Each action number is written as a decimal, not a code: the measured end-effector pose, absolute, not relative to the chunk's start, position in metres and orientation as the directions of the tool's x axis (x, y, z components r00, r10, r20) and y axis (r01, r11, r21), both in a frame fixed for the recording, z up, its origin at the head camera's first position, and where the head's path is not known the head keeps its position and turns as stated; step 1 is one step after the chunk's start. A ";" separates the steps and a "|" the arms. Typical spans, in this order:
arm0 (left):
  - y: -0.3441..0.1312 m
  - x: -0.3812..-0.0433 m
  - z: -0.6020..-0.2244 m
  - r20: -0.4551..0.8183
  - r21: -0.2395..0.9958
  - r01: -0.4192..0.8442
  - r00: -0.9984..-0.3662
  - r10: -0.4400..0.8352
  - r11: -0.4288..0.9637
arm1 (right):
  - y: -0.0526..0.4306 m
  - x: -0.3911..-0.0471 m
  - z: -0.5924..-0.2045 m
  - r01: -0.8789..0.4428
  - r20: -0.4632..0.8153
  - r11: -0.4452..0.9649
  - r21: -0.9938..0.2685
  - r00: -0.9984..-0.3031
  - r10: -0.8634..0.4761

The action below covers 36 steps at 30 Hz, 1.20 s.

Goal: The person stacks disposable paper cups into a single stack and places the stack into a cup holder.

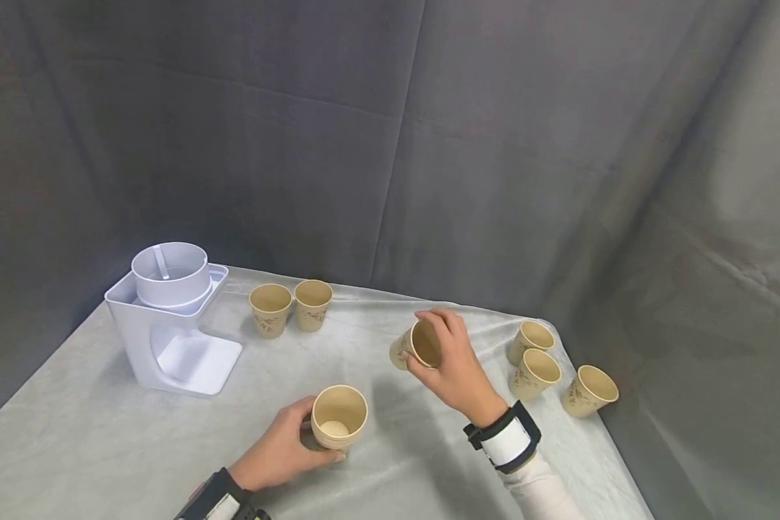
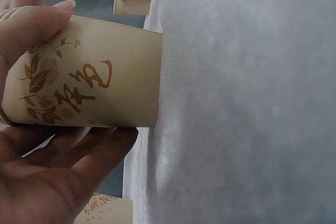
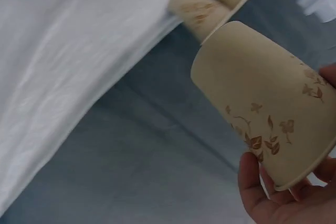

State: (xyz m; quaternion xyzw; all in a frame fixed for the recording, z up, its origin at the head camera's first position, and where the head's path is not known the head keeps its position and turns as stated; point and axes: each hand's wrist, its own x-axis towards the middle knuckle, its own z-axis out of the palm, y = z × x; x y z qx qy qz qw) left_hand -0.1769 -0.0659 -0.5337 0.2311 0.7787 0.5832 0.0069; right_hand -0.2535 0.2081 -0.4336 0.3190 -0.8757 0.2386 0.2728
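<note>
My left hand point(image 1: 281, 446) holds a beige paper cup point(image 1: 339, 417) upright between thumb and fingers, near the front middle of the table. Lines under its rim look like nested cups; their number cannot be told. The left wrist view shows brown leaves and lettering on the held cup point(image 2: 105, 77), its base at the cloth. Farther back and to the right, my right hand point(image 1: 456, 368) grips another paper cup point(image 1: 400, 352) near its rim, tilted, its mouth towards the palm. In the right wrist view this cup point(image 3: 252, 82) appears raised off the table, fingers around the rim end.
Two paper cups, one point(image 1: 270, 312) and another point(image 1: 313, 307), stand at the back left. Three more point(image 1: 523, 352), point(image 1: 533, 379), point(image 1: 585, 397) stand along the right edge. A white plastic stand point(image 1: 143, 339) carrying a round container point(image 1: 169, 285) is at left. Grey curtains point(image 1: 390, 144) surround the cloth-covered table.
</note>
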 end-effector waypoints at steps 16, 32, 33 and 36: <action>-0.066 -0.166 -0.509 0.270 0.927 0.349 -0.875 0.402 0.138 | 0.156 -0.191 -0.399 -0.920 0.847 0.376 -0.109 -0.284 -0.449; -0.067 -0.178 -0.536 0.215 0.936 0.309 -0.882 0.420 0.169 | 0.140 -0.188 -0.441 -0.928 0.680 0.362 -0.088 -0.322 -0.659; -0.067 -0.178 -0.536 0.220 0.936 0.311 -0.882 0.418 0.165 | 0.140 -0.188 -0.442 -0.928 0.670 0.362 -0.085 -0.322 -0.669; -0.067 -0.177 -0.534 0.229 0.934 0.318 -0.881 0.414 0.161 | 0.140 -0.189 -0.443 -0.927 0.641 0.363 -0.097 -0.337 -0.689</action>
